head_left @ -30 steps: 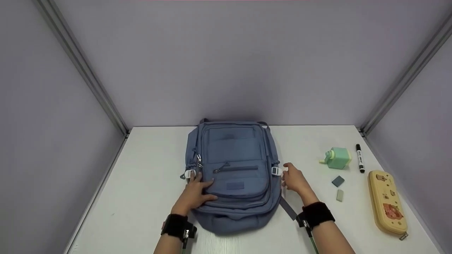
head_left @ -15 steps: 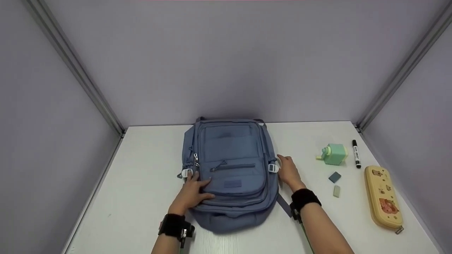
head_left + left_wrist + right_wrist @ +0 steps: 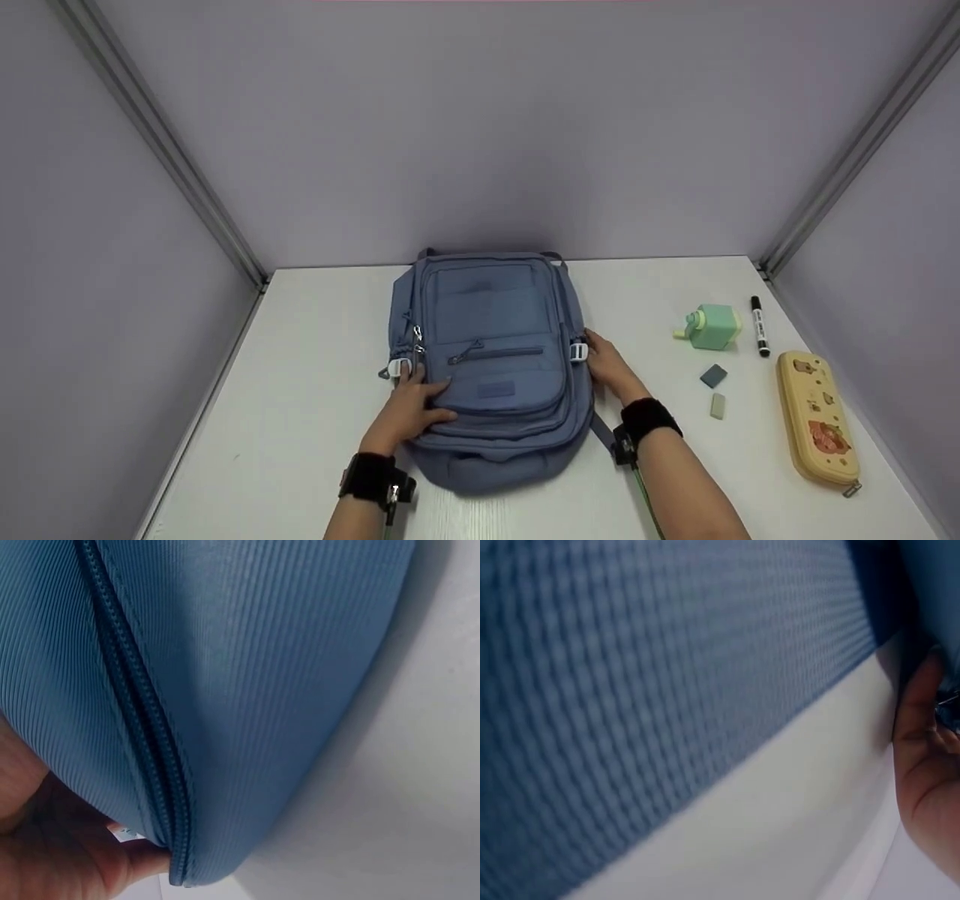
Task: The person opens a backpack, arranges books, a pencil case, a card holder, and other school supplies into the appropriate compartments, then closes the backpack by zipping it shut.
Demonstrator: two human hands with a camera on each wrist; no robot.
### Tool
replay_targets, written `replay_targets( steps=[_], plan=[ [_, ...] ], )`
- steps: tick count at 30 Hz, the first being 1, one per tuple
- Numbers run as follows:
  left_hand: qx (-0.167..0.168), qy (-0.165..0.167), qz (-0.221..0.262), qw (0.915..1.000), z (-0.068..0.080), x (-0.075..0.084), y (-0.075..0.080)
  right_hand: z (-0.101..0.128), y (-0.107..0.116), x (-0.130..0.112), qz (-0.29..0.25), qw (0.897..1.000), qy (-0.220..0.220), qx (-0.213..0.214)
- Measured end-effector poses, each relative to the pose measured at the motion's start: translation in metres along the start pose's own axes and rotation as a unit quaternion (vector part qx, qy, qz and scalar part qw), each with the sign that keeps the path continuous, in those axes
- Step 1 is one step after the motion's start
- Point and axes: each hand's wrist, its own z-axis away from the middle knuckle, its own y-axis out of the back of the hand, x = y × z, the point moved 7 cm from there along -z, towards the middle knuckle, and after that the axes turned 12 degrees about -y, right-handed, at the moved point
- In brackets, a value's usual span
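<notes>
Resting my left hand (image 3: 411,411) flat, fingers spread, on the near-left front of the blue backpack (image 3: 491,352), I touch its right edge by the white buckle (image 3: 577,352) with my right hand (image 3: 609,367); whether those fingers pinch anything I cannot tell. The bag lies flat mid-table (image 3: 300,420). Its ribbed fabric looks soft, floppy and light, so I'd hold the firmer side seams.

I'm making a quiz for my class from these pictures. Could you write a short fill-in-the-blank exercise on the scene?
1. Both hands touch the blue ____.
2. The left hand rests on the backpack, and the right hand is at its ____ side.
3. The black marker lies beside the green ____.
4. The yellow pencil case lies on the ____.

Missing words: backpack; right; sharpener; table
</notes>
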Motion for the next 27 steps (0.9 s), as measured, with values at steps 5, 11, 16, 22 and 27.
replay_targets(
  steps=[5, 11, 16, 22, 27],
  plan=[
    [0.007, -0.001, -0.006, 1.0000, 0.000, 0.001, 0.002, 0.001, 0.002, -0.001, -0.001, 0.999, -0.025, 0.027],
    [0.020, -0.004, -0.014, 0.9997, 0.001, 0.002, 0.001, 0.006, 0.005, -0.005, 0.071, 0.995, -0.017, 0.062],
    [0.026, 0.002, -0.027, 0.9993, 0.003, 0.002, -0.001, 0.014, 0.011, -0.010, 0.130, 0.986, 0.010, 0.105],
    [0.023, 0.015, -0.070, 0.9971, 0.007, 0.004, -0.002, 0.024, 0.020, -0.013, 0.219, 0.956, 0.040, 0.193],
    [0.020, 0.001, -0.122, 0.9923, 0.007, 0.023, -0.001, 0.029, 0.021, -0.018, 0.269, 0.929, 0.069, 0.246]
  ],
)
